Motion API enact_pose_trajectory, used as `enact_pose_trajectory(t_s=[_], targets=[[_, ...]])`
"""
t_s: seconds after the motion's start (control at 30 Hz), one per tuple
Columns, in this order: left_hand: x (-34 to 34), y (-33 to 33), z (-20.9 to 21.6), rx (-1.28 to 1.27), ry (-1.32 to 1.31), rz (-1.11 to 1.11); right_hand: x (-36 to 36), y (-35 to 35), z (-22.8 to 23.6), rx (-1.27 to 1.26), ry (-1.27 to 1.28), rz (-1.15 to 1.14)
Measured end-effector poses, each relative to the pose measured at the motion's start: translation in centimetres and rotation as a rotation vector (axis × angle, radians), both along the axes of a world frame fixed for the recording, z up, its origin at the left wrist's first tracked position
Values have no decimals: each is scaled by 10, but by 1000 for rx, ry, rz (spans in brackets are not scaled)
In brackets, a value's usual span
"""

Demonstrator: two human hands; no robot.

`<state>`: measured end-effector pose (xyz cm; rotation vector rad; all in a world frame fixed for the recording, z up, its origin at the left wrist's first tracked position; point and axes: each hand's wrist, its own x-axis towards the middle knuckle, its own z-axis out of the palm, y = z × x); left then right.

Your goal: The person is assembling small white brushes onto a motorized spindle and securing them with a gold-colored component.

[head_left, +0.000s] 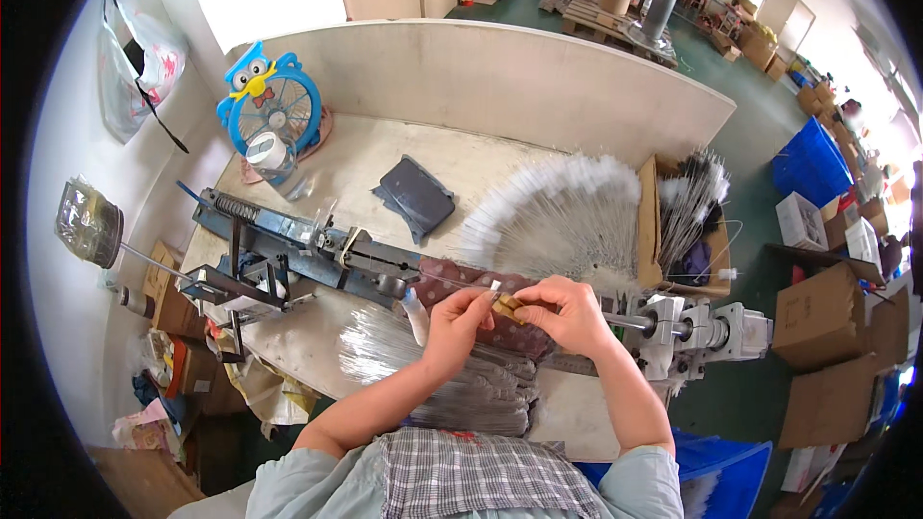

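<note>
My right hand (pixel 569 315) pinches a small yellowish-brown block (pixel 508 307) between thumb and fingertips. Just to its left, my left hand (pixel 456 329) is closed in a pinch, where a thin wire (pixel 456 281) leads in from the bench machine (pixel 317 250). A small white piece (pixel 495 285) shows between the two hands; I cannot tell whether it is on a finger or on the wire. Below both hands lies a dark reddish spotted cloth (pixel 510 334). A white tube-shaped bottle (pixel 415 315) stands close to my left hand.
Wire brushes with white bristles (pixel 558 211) fan out beyond my hands, beside a cardboard box (pixel 651 221) of more brushes. Bundled wires (pixel 471 394) lie nearest me. A metal spindle (pixel 663 327) stands at right. A dark tray (pixel 418 197) and blue owl-shaped fan (pixel 279 106) sit farther back.
</note>
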<state>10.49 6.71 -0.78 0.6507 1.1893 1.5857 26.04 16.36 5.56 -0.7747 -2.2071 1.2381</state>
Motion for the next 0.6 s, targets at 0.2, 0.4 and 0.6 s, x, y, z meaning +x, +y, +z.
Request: enact_pose_trajectory(t_s=[0.2, 0.4, 0.6], targets=[[-19, -12, 6, -57, -118, 258, -28, 0, 10, 562, 7, -91], [-25, -15, 15, -73, -328, 216, -87, -1, -14, 621, -158, -41], [-30, -19, 12, -47, -282, 139, -80, -5, 5, 320, -234, 4]])
